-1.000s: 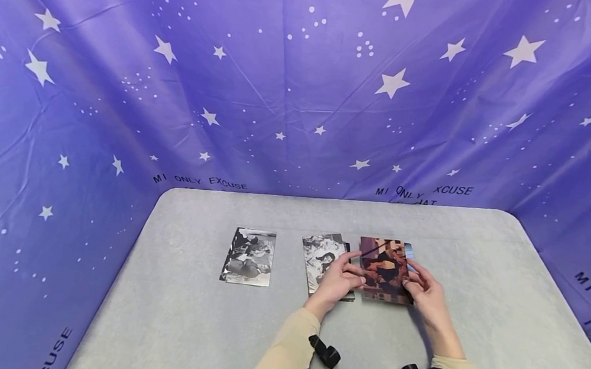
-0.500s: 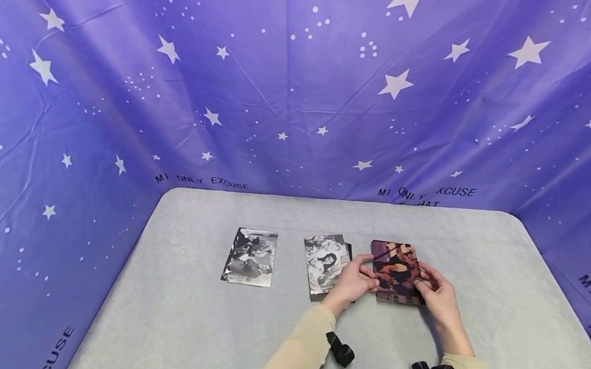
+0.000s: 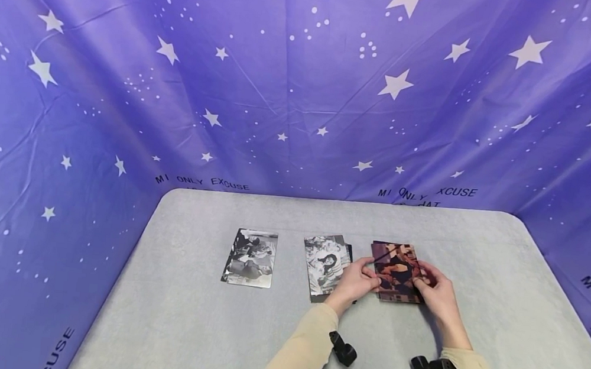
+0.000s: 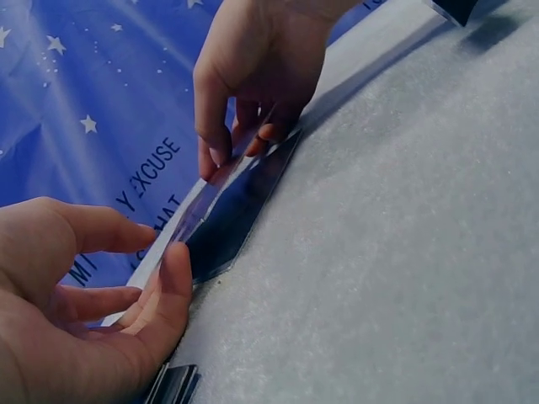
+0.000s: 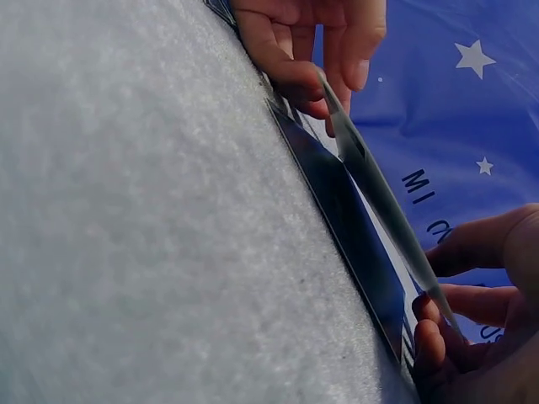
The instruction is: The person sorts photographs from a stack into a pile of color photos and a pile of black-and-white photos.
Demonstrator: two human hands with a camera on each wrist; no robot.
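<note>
A reddish-brown colour photo card [image 3: 396, 271] is pinched at its two side edges, by my left hand [image 3: 356, 282] on the left and my right hand [image 3: 437, 290] on the right. In the right wrist view the held card shows nearly edge-on, slightly raised over a dark glossy card [image 5: 341, 227] that lies on the table. That dark card [image 4: 244, 210] also appears under the held one in the left wrist view. Beside my left hand lies a pile of black-and-white photo cards [image 3: 324, 264], its lower right partly covered by the hand.
Another small pile of black-and-white photo cards [image 3: 251, 257] lies farther left on the grey table [image 3: 181, 322]. A purple curtain with white stars [image 3: 304, 90] hangs behind the table and at both sides. Each sleeve carries a black wrist strap [image 3: 343, 351].
Both hands have shifted right with the reddish-brown card, which now covers the bluish card that showed behind it. Over the last half second they have hardly moved.
</note>
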